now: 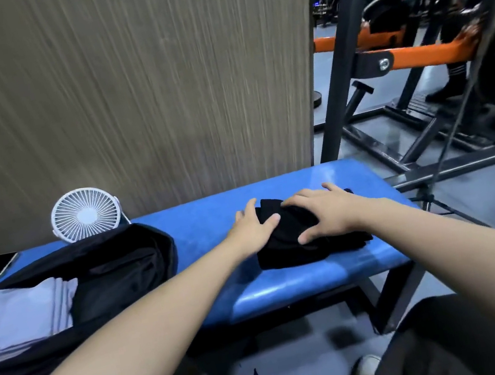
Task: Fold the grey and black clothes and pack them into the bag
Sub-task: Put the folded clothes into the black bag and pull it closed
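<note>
The black garment [294, 238], folded into a compact bundle, is lying on the right half of the blue bench [207, 226], and I am seeing both hands resting on it. My left hand [254, 227] is lying against the bundle's left edge, fingers straight and loosely spread, the thumb reaching onto the cloth. My right hand [325, 212] is pressing flat on the top of the bundle, fingers splayed wide and pointing left, so the two hands are nearly meeting over the fabric. Neither hand is curling around the cloth. To the left, well apart from the hands, the black bag [115, 268] is lying open on the bench, and the folded grey garment [18, 315] is sitting inside it. A white fan [85, 213] is standing behind the bag, against the wood-grain panel [124, 86].
</note>
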Available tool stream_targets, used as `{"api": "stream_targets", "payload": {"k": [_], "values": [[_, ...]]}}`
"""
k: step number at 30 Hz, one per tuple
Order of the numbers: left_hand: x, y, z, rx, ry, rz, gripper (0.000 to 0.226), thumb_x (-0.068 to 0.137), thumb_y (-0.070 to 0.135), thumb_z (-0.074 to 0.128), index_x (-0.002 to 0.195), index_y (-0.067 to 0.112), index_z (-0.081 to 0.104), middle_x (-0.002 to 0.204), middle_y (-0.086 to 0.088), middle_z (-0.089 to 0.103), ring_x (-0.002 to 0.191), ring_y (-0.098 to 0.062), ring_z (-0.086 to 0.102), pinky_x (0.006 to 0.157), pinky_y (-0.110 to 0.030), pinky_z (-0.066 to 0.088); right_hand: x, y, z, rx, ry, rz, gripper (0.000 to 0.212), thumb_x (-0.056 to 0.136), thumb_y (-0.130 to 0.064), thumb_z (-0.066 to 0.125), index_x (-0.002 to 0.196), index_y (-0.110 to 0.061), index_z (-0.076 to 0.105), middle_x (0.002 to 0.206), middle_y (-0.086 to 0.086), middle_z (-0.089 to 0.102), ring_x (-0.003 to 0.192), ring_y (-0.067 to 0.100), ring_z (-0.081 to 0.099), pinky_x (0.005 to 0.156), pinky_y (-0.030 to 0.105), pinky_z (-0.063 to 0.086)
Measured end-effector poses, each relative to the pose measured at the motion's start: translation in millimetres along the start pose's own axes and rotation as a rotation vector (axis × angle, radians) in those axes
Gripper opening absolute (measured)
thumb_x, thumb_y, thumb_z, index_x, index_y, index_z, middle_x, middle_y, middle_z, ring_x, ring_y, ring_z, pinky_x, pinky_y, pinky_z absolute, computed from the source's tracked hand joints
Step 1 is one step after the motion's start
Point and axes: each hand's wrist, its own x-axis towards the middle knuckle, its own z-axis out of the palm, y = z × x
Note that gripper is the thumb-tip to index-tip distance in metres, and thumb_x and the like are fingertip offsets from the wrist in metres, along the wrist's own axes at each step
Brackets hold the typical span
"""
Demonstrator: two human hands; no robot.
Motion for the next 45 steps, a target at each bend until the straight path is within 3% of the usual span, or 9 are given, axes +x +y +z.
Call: {"api": "stream_targets", "payload": {"k": [6, 12, 17, 23, 28, 34, 38, 41, 45], "values": [[15.4, -8.7, 4.2, -0.041, -0.165, -0.085, 0.097, 0.084, 0.065, 0.054, 0.157, 0.027, 0.001, 0.152, -0.008, 0.040, 0.136, -0.030, 0.043, 0.113, -0.042, 0.034, 29.7, -12.7, -4.4, 0.046, -0.229, 0.082, 0.114, 0.071, -0.059, 0.079, 0.156, -0.034, 0.008, 0.156, -0.003, 0.039, 0.143, 0.025, 0.036, 0.119, 0.052, 0.016], [18.4, -13.3, -7.8, -0.186, -0.229, -0.127, 0.108, 0.067, 0.046, 0.084, 0.151, 0.023, 0.020, 0.133, -0.001, 0.053, 0.119, -0.022, 0.056, 0.102, -0.037, 0.048, 46.8, -26.1, -5.6, 0.131, -0.331, 0.102, 0.109, 0.060, -0.050, 0.090, 0.147, -0.034, 0.027, 0.138, -0.006, 0.055, 0.129, 0.026, 0.052, 0.107, 0.044, 0.039], [3.0, -25.2, -18.9, -0.328, -0.293, -0.173, 0.086, 0.068, 0.029, 0.088, 0.137, 0.027, 0.036, 0.118, -0.001, 0.062, 0.107, -0.020, 0.064, 0.096, -0.039, 0.054, 44.7, -44.4, 5.4, 0.211, -0.355, 0.067, 0.093, 0.058, -0.049, 0.092, 0.131, -0.027, 0.039, 0.128, -0.006, 0.058, 0.120, 0.023, 0.056, 0.099, 0.038, 0.045], [-20.4, -40.2, -31.3, -0.488, -0.315, -0.178, 0.095, 0.060, 0.028, 0.089, 0.139, 0.026, 0.036, 0.124, -0.001, 0.062, 0.110, -0.020, 0.065, 0.099, -0.040, 0.053, 34.6, -62.0, 13.4, 0.395, -0.245, -0.039, 0.081, 0.057, -0.032, 0.095, 0.121, -0.027, 0.045, 0.116, -0.008, 0.062, 0.109, 0.017, 0.060, 0.091, 0.032, 0.049], [-47.4, -43.0, -48.7, -0.605, -0.439, -0.148, 0.045, 0.084, 0.014, 0.076, 0.125, 0.015, 0.060, 0.116, -0.009, 0.072, 0.108, -0.025, 0.069, 0.091, -0.037, 0.056, 27.8, -76.6, 5.6, 0.482, -0.182, -0.111, 0.086, 0.056, -0.025, 0.096, 0.126, -0.034, 0.046, 0.117, -0.012, 0.063, 0.111, 0.014, 0.060, 0.096, 0.033, 0.050], [-67.0, -58.3, -78.3, -0.778, -0.263, -0.087, 0.072, 0.068, 0.019, 0.084, 0.133, 0.018, 0.053, 0.119, -0.010, 0.071, 0.108, -0.027, 0.069, 0.097, -0.045, 0.054, 32.4, -103.3, -17.2, 0.614, -0.089, -0.145, 0.095, 0.059, -0.027, 0.095, 0.137, -0.037, 0.040, 0.121, -0.013, 0.062, 0.111, 0.010, 0.062, 0.098, 0.032, 0.050], [-88.5, -77.3, -110.5, -0.910, -0.099, 0.004, 0.051, 0.081, 0.007, 0.072, 0.129, 0.011, 0.058, 0.117, -0.018, 0.070, 0.106, -0.033, 0.069, 0.093, -0.048, 0.055, 40.2, -124.3, -21.8, 0.975, -0.036, -0.096, 0.085, 0.071, -0.028, 0.090, 0.139, -0.037, 0.040, 0.120, 0.000, 0.063, 0.104, 0.018, 0.069, 0.087, 0.043, 0.059], [-106.2, -102.4, -131.8, -1.017, 0.082, 0.034, 0.047, 0.084, 0.005, 0.069, 0.129, 0.010, 0.057, 0.118, -0.016, 0.070, 0.107, -0.031, 0.068, 0.090, -0.047, 0.057, 49.4, -146.2, -15.8, 1.233, -0.146, -0.037, 0.085, 0.078, -0.033, 0.083, 0.147, -0.035, 0.033, 0.115, 0.015, 0.067, 0.090, 0.027, 0.069, 0.076, 0.042, 0.060], [-123.4, -143.4, -154.4, -1.103, 0.186, -0.026, 0.056, 0.081, 0.011, 0.075, 0.133, 0.010, 0.053, 0.120, -0.018, 0.069, 0.110, -0.034, 0.067, 0.090, -0.047, 0.057, 72.7, -194.4, -2.3, 1.359, -0.172, -0.055, 0.076, 0.083, -0.028, 0.079, 0.147, -0.027, 0.037, 0.113, 0.014, 0.073, 0.088, 0.031, 0.067, 0.086, 0.049, 0.059]]}}
